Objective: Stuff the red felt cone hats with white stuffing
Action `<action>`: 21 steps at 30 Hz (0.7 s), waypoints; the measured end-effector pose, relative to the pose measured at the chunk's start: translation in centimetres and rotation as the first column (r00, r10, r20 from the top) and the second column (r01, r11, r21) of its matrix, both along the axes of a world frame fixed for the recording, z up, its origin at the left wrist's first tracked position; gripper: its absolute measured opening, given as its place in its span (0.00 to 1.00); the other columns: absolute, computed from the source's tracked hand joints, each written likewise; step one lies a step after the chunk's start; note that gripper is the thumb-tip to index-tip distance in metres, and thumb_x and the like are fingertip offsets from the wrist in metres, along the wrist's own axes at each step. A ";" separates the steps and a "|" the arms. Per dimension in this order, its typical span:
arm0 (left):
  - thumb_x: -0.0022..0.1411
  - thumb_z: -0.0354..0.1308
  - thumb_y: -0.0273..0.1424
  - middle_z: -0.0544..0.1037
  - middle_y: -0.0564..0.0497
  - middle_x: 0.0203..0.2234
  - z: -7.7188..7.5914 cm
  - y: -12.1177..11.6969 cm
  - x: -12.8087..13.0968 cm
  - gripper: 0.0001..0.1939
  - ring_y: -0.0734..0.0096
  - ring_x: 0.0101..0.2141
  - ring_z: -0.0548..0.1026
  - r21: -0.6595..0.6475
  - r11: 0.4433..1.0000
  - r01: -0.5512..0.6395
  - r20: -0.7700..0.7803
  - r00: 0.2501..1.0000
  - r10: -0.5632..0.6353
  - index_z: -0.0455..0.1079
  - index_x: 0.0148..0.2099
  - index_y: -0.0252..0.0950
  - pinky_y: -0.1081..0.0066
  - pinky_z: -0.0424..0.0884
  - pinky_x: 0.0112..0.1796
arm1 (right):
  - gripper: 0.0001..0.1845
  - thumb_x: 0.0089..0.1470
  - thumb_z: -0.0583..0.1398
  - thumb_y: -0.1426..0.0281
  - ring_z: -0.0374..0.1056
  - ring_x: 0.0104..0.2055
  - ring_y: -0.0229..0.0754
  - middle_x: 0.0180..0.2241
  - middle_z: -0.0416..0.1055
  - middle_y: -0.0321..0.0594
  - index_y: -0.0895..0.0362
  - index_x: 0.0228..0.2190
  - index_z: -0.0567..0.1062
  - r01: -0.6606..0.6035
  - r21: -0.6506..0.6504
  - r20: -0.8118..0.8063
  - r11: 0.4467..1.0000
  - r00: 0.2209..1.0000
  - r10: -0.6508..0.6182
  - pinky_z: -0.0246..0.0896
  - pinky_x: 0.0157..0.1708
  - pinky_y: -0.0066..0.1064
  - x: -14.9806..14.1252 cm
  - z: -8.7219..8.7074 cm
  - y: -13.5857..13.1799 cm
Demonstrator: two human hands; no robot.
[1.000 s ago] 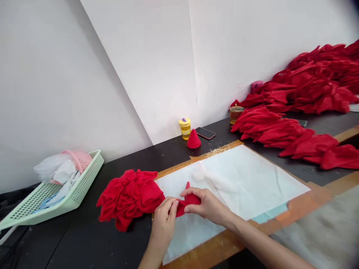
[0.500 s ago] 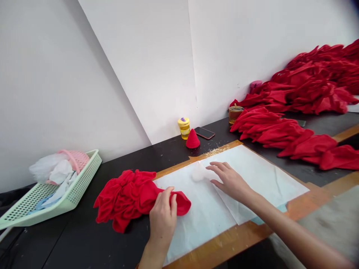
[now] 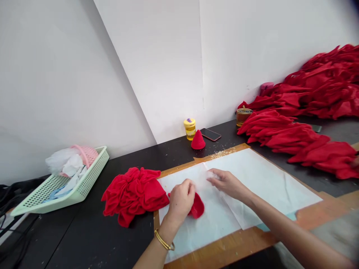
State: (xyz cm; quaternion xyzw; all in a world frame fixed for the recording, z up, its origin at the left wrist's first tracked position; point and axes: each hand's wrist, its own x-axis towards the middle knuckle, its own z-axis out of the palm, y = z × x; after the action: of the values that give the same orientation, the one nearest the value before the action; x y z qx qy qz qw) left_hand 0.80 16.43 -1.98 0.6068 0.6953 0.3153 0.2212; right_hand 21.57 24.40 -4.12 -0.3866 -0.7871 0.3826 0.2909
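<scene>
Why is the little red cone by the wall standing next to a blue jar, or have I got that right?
Not quite: the jar is yellow, with a small purple patch on its lid, not blue. The rest holds. The head view shows the little red cone standing upright on the dark table just in front of that jar, near the wall, with a phone lying flat to its right.

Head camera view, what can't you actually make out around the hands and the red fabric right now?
- Red fabric piece: mostly covered by the left hand, so its shape and the grip are unclear.
- White tuft at the right hand fingertips: faint against the white paper; material unreadable.
- Large red fabric pile: cut off by the right edge.
- Yellow jar label: too small.
- Green basket contents: crumpled, indistinct.
</scene>
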 end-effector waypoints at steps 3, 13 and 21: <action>0.62 0.49 0.33 0.62 0.56 0.19 -0.2 0.4 -1.5 0.11 0.75 0.23 0.61 -0.015 0.999 -0.032 0.139 0.990 0.034 0.64 0.28 0.36 0.75 0.53 0.28 | 0.19 0.61 0.55 0.53 0.67 0.30 0.43 0.29 0.75 0.37 0.54 0.38 0.76 0.103 0.030 0.035 0.994 0.994 -0.104 0.59 0.31 0.30 1.9 -0.3 1.3; 0.59 0.51 0.47 0.57 0.59 0.19 -0.8 -0.3 -2.4 0.19 0.79 0.20 0.55 -0.017 1.000 -0.018 0.409 0.912 0.023 0.66 0.36 0.35 0.77 0.52 0.23 | 0.25 0.65 0.50 0.52 0.71 0.31 0.44 0.34 0.78 0.40 0.55 0.43 0.78 0.120 0.035 0.047 0.992 0.991 -0.122 0.65 0.37 0.34 1.7 0.9 0.6; 0.60 0.55 0.43 0.60 0.58 0.19 0.2 -1.0 -0.7 0.18 0.79 0.22 0.56 0.019 0.997 0.076 0.369 0.926 -0.077 0.73 0.37 0.32 0.76 0.52 0.25 | 0.18 0.63 0.54 0.62 0.76 0.46 0.47 0.45 0.80 0.43 0.54 0.47 0.79 -0.006 0.211 -0.142 0.977 0.989 0.037 0.69 0.49 0.34 -3.0 0.2 -3.0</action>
State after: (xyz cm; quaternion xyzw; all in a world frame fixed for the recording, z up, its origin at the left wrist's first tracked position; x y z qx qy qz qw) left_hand 0.09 15.43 -1.75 0.5637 0.6165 0.4164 0.3588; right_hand 18.54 21.43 -3.89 -0.3165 -0.8040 0.3273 0.3824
